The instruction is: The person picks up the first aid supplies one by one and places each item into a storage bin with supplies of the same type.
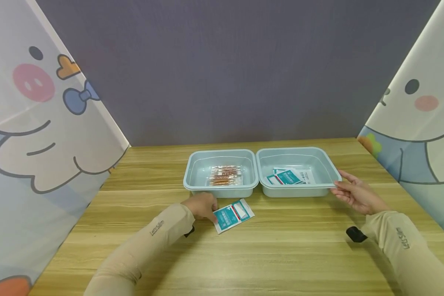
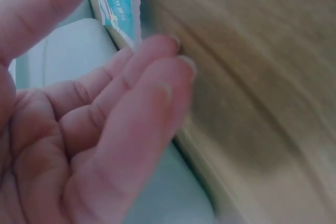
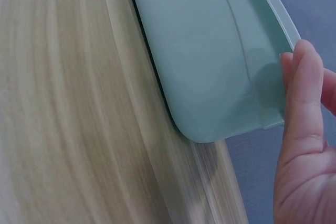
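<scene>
A flat teal-and-white packet (image 1: 234, 215) with a red stripe lies on the wooden table in front of two light-blue plastic boxes. My left hand (image 1: 201, 205) is at its left edge, the thumb close to a corner. In the left wrist view the fingers (image 2: 126, 124) reach out loosely beside the packet (image 2: 118, 6), with nothing gripped in the palm. With thumb and fingers, my right hand (image 1: 357, 193) pinches the rim at the front right corner of the right box (image 1: 299, 192). That box (image 3: 205, 61) also shows in the right wrist view, its rim between thumb and fingers.
Several similar packets (image 1: 289, 176) lie inside the right box. The left box (image 1: 222, 192), standing against it, holds several slim brown-and-clear wrapped sticks (image 1: 225, 175). Behind the table (image 1: 222, 255) rises a grey panel (image 1: 222, 74), with cartoon-printed sheets at both sides.
</scene>
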A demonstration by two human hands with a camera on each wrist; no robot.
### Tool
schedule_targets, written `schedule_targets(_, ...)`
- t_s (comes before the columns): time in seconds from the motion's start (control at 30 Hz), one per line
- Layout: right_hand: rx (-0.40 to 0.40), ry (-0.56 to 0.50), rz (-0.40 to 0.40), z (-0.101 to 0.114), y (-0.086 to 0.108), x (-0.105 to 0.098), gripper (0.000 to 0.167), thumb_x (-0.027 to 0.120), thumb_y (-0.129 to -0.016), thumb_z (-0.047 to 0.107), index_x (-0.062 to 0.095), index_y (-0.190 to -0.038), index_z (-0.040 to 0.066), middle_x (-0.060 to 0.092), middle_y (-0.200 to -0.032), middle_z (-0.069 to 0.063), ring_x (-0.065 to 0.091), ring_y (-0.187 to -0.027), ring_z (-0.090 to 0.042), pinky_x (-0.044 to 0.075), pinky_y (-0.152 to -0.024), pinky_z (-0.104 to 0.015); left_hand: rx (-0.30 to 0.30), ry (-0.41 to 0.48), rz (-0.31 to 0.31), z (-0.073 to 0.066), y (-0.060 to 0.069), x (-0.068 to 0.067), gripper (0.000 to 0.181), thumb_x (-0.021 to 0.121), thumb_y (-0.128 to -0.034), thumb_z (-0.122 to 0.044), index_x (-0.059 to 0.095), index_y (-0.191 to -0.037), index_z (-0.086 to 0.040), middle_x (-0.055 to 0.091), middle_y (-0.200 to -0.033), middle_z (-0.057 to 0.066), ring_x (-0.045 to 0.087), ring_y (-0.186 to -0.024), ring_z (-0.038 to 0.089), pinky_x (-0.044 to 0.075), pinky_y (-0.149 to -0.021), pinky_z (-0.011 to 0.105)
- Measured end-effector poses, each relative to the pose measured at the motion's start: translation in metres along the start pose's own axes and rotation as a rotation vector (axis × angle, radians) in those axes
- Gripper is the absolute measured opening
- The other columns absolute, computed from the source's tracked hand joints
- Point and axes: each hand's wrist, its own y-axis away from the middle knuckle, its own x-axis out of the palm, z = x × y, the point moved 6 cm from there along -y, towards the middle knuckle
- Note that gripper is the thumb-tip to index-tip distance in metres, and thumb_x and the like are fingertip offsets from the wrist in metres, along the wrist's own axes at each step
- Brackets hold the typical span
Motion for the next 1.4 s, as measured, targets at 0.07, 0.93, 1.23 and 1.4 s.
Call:
schedule_targets(0.07, 0.000, -0.001, -0.002, 0.000, 0.000, 0.000, 0.032, 0.048, -0.098, -0.003, 0.042, -0.119, 0.021, 0.070, -0.083, -0.017, 0.071, -0.075, -0.019, 0.055, -0.067, -0.022, -0.023, 0.020, 0.009, 0.001, -0.001, 0.001, 0.023, 0.083, -0.0742, -0.014, 0.066, -0.087, -0.005, 0.055, -0.069, 0.000, 0.041, -0.042, 0.009, 0.034, -0.041, 0.019)
schedule_targets(0.93, 0.040, 0.039, -0.051, 0.002, 0.001, 0.002, 0.087, 0.045, -0.100, 0.000, -0.029, -0.143, 0.012, 0.070, -0.081, -0.015, 0.071, -0.073, -0.017, 0.055, -0.066, -0.021, 0.031, 0.231, 0.056, -0.006, -0.012, 0.007, 0.015, 0.074, -0.0784, 0.006, 0.065, -0.072, -0.004, 0.061, -0.062, 0.003, 0.057, -0.050, 0.011, 0.053, -0.052, 0.024)
schedule_targets(1.23, 0.035, 0.048, -0.052, 0.003, 0.001, 0.002, 0.086, 0.045, -0.100, 0.000, -0.029, -0.143, 0.011, 0.070, -0.080, -0.015, 0.071, -0.072, -0.017, 0.054, -0.065, -0.021, 0.081, 0.335, 0.089, -0.024, -0.009, 0.001, 0.016, 0.072, -0.0804, 0.007, 0.063, -0.071, -0.001, 0.062, -0.062, 0.005, 0.058, -0.051, 0.012, 0.054, -0.055, 0.027)
schedule_targets(1.4, 0.040, 0.058, -0.065, 0.002, 0.002, 0.001, 0.086, 0.046, -0.100, 0.000, -0.028, -0.143, 0.010, 0.070, -0.080, -0.015, 0.071, -0.072, -0.017, 0.055, -0.065, -0.021, 0.116, 0.358, 0.096, -0.029, -0.007, -0.001, 0.017, 0.071, -0.0811, 0.006, 0.062, -0.070, -0.002, 0.064, -0.062, 0.004, 0.058, -0.052, 0.011, 0.055, -0.056, 0.027)
